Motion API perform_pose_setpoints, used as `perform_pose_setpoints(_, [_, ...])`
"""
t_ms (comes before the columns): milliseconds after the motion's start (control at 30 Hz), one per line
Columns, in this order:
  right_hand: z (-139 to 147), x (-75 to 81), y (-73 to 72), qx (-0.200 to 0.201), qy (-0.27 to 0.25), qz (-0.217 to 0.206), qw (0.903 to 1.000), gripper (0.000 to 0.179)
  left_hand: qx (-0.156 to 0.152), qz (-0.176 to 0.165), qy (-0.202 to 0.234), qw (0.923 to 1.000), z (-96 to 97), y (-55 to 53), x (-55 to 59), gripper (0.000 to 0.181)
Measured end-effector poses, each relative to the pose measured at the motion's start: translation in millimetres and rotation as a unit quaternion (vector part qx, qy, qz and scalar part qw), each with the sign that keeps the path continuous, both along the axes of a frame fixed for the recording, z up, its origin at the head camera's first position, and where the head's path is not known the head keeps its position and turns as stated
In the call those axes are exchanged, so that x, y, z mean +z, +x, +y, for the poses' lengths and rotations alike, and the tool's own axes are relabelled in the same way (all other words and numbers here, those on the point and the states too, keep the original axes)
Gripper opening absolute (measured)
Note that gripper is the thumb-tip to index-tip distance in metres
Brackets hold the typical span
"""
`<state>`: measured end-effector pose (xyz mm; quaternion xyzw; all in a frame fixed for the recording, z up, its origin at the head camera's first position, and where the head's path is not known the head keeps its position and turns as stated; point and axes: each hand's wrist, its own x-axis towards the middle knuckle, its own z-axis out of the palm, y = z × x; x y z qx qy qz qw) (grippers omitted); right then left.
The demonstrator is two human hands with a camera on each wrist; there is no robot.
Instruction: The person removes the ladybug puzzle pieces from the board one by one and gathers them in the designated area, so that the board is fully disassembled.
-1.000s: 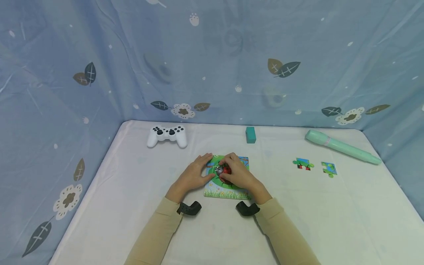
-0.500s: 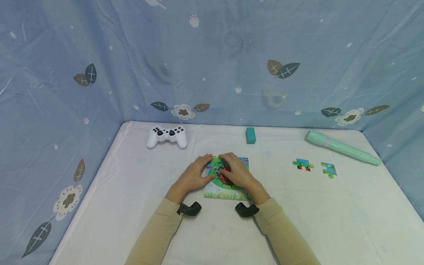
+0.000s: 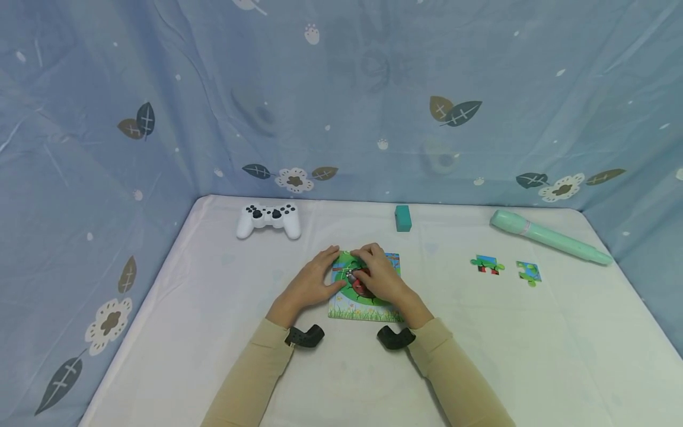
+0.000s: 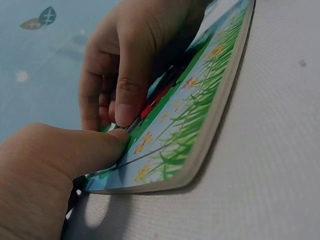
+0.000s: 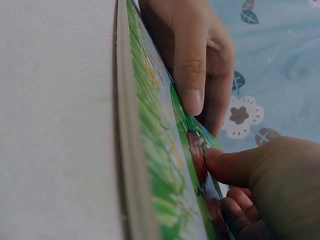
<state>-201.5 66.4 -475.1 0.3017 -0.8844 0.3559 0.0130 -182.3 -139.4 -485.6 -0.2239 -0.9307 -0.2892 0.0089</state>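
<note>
Left hand (image 3: 312, 283) rests loosely spread on glossy square green-and-blue ladybird board (image 3: 363, 312); right hand (image 3: 388, 283) curls over it (hold unclear), best pressing evenly.

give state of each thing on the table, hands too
Ladybug puzzle: flat, partly covered
Left hand: thumb on the puzzle
Right hand: fingers bent over the puzzle
Left loose piece: flat, picture up
Right loose piece: flat, picture up
White controller: buttons up
Teal block: untouched
Mint-green stick: lying, untouched
</note>
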Motion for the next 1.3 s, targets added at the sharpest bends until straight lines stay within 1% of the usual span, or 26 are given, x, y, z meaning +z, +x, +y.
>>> perform_pose_setpoints(133, [1.1,-2.3,-0.4,0.004,-0.01,0.013,0.9998,0.04,0.0,-0.003,-0.002,1.0,-0.4,-0.3,-0.6,0.074])
perform_pose_setpoints(300, [1.9,-1.6,0.0,0.013,-0.02,0.047,0.9986,0.04,0.0,-0.009,-0.008,0.9999,-0.4,-0.1,1.1,0.074])
perform_pose_setpoints(500, [3.0,-1.6,0.0,0.018,-0.014,0.083,0.9963,0.041,-0.001,-0.017,-0.015,0.9997,0.4,0.4,4.3,0.075])
perform_pose_setpoints(767, [4.1,-1.1,-0.2,0.027,-0.007,0.128,0.9913,0.04,-0.001,-0.014,-0.018,0.9997,0.6,-0.4,4.2,0.075])
perform_pose_setpoints(900, [3.7,-1.9,-0.5,0.023,0.003,0.133,0.9908,0.04,-0.001,-0.017,-0.021,0.9996,0.3,0.0,4.8,0.075])
perform_pose_setpoints(1100, [4.1,-2.9,-0.2,0.013,-0.001,0.112,0.9936,0.041,0.0,-0.026,-0.021,0.9995,0.5,0.3,6.6,0.076])
perform_pose_setpoints(1200, [4.2,-3.0,-0.1,0.011,-0.005,0.109,0.994,0.041,0.0,-0.029,-0.021,0.9994,0.9,0.3,6.9,0.075])
perform_pose_setpoints(1300, [4.2,-3.7,0.0,0.01,-0.004,0.122,0.9925,0.041,0.0,-0.031,-0.021,0.9993,1.2,0.2,6.6,0.075])
